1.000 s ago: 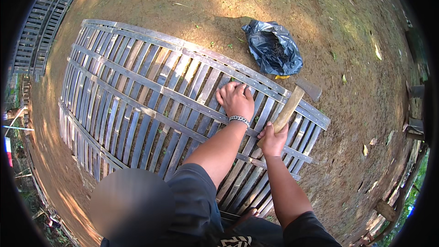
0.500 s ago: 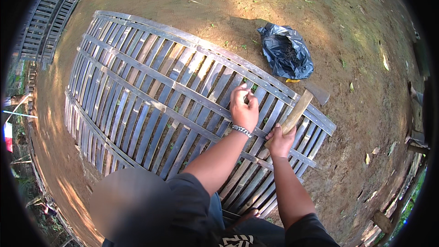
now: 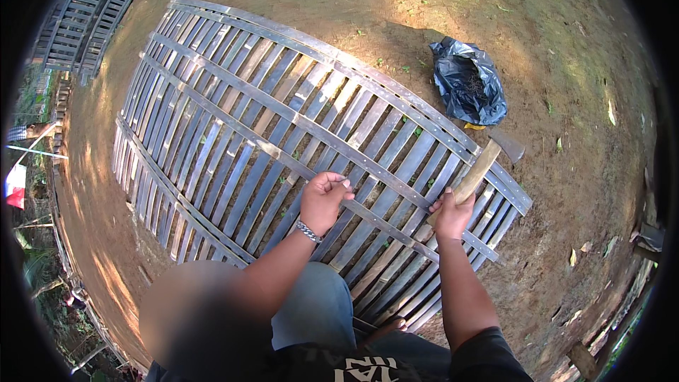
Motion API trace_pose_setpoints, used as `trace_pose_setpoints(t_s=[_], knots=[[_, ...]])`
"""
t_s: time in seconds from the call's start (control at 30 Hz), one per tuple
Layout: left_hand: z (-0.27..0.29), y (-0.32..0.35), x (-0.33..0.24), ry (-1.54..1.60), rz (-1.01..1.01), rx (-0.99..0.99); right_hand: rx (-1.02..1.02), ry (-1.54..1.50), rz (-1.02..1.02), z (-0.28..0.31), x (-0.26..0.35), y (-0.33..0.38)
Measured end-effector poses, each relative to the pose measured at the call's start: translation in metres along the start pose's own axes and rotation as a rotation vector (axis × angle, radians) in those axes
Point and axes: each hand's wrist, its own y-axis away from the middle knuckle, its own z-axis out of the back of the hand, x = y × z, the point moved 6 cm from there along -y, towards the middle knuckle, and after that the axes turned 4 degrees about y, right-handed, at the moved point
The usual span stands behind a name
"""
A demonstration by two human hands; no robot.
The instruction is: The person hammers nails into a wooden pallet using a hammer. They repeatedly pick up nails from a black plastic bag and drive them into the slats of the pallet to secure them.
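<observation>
A large panel of dark bamboo slats (image 3: 304, 124) lies on the ground under me, its slats crossed by several long strips with small nail heads along them. My left hand (image 3: 325, 203), a chain bracelet at its wrist, hovers at one of the middle cross strips. Its thumb and fingers are closed in a pinch; what they hold, if anything, is too small to make out. My right hand (image 3: 454, 215) is wrapped round the wooden handle of a hatchet (image 3: 477, 173). The hatchet's metal head points away from me, above the panel's right end.
A black plastic bag (image 3: 467, 83), its mouth open, sits on the bare soil beyond the panel, with thin dark bits inside, perhaps nails. Another slatted panel (image 3: 81, 18) lies at the far left. My bent knee (image 3: 315, 304) is over the panel's near side.
My left hand has drawn back toward me and to the left, from the far strips to a middle one. My right hand still grips the hatchet. The view has shifted slightly.
</observation>
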Motion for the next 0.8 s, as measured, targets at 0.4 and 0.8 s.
trace_pose_setpoints(t_s=[0.4, 0.8], knots=[[0.018, -0.025, -0.009, -0.281, -0.079, 0.005, -0.012, 0.036, 0.005, 0.000, 0.004, 0.000], [-0.004, -0.062, -0.049, -0.704, -0.426, -0.029, 0.003, 0.037, -0.015, 0.001, 0.001, -0.002]])
